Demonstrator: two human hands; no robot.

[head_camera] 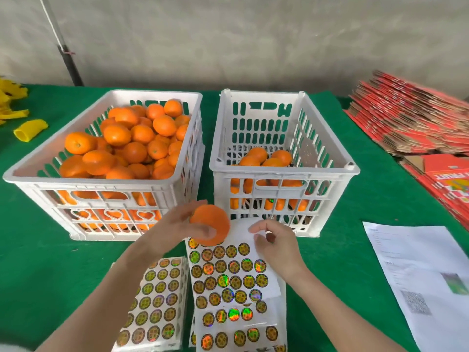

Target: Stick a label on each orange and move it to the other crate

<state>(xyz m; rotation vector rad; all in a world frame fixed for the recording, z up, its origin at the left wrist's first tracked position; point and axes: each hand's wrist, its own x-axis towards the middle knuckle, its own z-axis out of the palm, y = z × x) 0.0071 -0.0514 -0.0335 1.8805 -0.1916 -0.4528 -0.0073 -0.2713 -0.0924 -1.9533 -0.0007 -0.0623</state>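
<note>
Two sheets of round holographic labels (228, 280) lie nearest on the green-covered table (50, 250). Above them, the left hand (175, 224) grips one orange (210, 224), its slightly flattened width running left to right; the stem end cannot be made out. The right hand (276, 245) hovers over the sheet with fingers curled; whether it pinches a label cannot be told. Beyond stand a full crate (106, 185) on the left and a nearly empty crate (284, 174) on the right.

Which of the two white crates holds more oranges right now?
The left crate, heaped with oranges almost to its rim; the right crate holds only a shallow layer at its bottom.
</note>
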